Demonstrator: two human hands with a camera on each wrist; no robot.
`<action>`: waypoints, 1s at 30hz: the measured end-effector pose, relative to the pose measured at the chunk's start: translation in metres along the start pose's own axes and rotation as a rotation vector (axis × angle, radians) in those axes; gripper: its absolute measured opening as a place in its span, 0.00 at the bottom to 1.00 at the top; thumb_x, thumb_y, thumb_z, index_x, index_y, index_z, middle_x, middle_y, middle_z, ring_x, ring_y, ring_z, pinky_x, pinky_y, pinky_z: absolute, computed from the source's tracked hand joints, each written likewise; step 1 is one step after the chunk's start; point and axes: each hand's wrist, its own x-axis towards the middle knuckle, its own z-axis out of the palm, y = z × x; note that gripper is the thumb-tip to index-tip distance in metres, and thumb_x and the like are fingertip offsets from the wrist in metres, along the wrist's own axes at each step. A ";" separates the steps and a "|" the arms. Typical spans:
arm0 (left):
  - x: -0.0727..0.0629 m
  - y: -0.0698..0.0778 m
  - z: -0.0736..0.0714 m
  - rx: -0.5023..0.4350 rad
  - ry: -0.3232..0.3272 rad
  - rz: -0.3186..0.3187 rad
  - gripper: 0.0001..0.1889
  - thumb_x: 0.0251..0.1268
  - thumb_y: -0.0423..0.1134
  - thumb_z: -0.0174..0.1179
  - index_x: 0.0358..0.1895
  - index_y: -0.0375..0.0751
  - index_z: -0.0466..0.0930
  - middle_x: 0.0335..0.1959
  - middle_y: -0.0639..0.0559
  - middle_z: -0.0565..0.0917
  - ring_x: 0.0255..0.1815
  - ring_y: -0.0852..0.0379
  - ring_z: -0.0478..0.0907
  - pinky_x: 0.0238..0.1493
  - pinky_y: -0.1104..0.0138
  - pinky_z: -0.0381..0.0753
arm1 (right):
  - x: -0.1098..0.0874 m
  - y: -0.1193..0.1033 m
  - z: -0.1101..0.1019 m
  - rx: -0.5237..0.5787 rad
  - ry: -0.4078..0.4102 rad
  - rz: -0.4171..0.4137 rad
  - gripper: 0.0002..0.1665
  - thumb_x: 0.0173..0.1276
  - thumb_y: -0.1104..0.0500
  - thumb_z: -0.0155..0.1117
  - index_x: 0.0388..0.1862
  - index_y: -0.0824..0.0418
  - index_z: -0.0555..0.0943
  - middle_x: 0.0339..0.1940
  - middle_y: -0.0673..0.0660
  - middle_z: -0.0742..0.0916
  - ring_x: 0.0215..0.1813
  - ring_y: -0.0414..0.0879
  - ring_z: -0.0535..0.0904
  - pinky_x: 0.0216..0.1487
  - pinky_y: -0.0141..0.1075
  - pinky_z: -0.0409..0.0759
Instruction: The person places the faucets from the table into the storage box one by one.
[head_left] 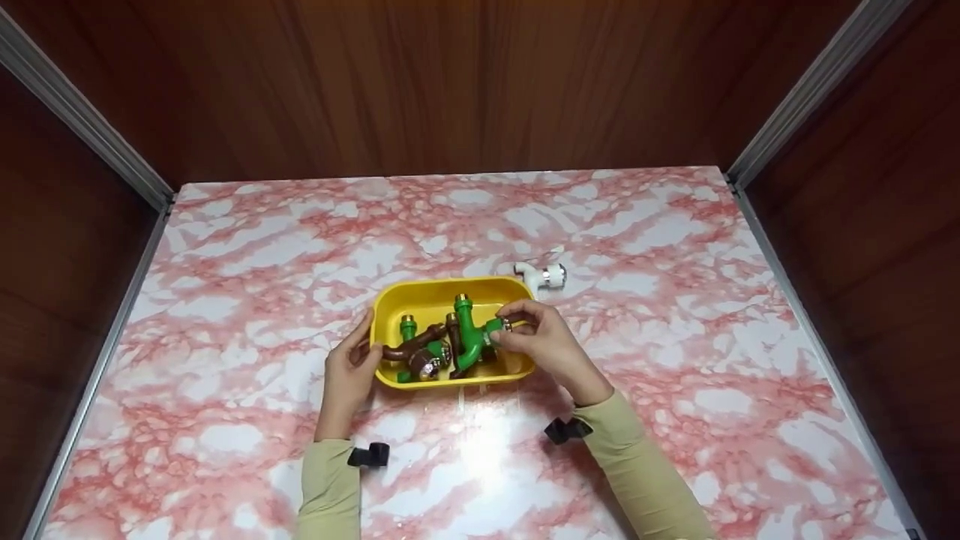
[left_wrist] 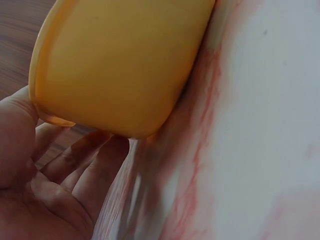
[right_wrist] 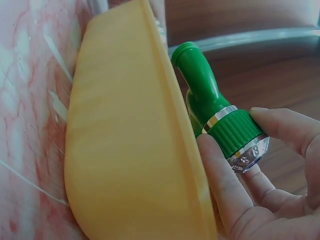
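My left hand [head_left: 349,371] grips the left end of a yellow plastic tub [head_left: 457,385], with the thumb at the rim and the fingers against the outer wall, as the left wrist view shows. Between thumb and fingers, my right hand [head_left: 544,339] pinches the ribbed knob of a green tap [right_wrist: 200,82] at the tub's right side. The tap's spout end rises above the rim in the right wrist view. Inside the tub lie brown taps [head_left: 409,349] and another green tap [head_left: 407,328], partly covering one another.
A white tap [head_left: 553,276] lies on the red-and-white marbled table [head_left: 300,247] just behind the tub's right corner. Dark wood panels [head_left: 450,90] with metal edge strips enclose the table at the back and both sides.
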 end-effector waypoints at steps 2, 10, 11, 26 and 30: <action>0.000 0.000 0.001 -0.003 0.001 0.010 0.28 0.66 0.26 0.54 0.68 0.51 0.69 0.69 0.51 0.68 0.59 0.49 0.74 0.56 0.71 0.75 | 0.001 0.001 0.002 -0.014 -0.002 0.006 0.21 0.57 0.69 0.70 0.49 0.73 0.76 0.45 0.64 0.81 0.40 0.51 0.80 0.40 0.35 0.82; -0.005 0.018 0.001 -0.032 -0.034 0.049 0.27 0.65 0.23 0.53 0.68 0.39 0.67 0.70 0.43 0.64 0.60 0.41 0.72 0.58 0.68 0.74 | -0.002 -0.008 0.007 -0.043 -0.022 0.028 0.20 0.57 0.70 0.69 0.48 0.75 0.76 0.46 0.66 0.81 0.38 0.49 0.79 0.38 0.33 0.81; -0.006 0.022 0.000 -0.033 -0.039 0.046 0.27 0.65 0.23 0.53 0.68 0.37 0.66 0.70 0.42 0.64 0.60 0.40 0.71 0.58 0.68 0.74 | -0.003 -0.012 0.008 -0.048 -0.027 0.025 0.20 0.57 0.70 0.69 0.47 0.76 0.75 0.46 0.66 0.81 0.39 0.49 0.79 0.39 0.33 0.81; -0.010 0.032 -0.001 -0.036 -0.043 0.016 0.27 0.65 0.23 0.52 0.68 0.35 0.65 0.71 0.40 0.63 0.60 0.37 0.71 0.55 0.71 0.75 | -0.008 -0.024 0.012 -0.128 -0.063 0.021 0.19 0.56 0.69 0.71 0.45 0.75 0.77 0.42 0.65 0.81 0.41 0.54 0.79 0.39 0.34 0.80; -0.010 0.032 0.000 -0.039 -0.046 0.011 0.27 0.65 0.23 0.52 0.68 0.35 0.65 0.71 0.40 0.62 0.60 0.37 0.71 0.56 0.71 0.75 | -0.008 -0.024 0.012 -0.125 -0.074 0.025 0.19 0.56 0.70 0.70 0.45 0.75 0.77 0.42 0.66 0.81 0.38 0.51 0.81 0.37 0.35 0.81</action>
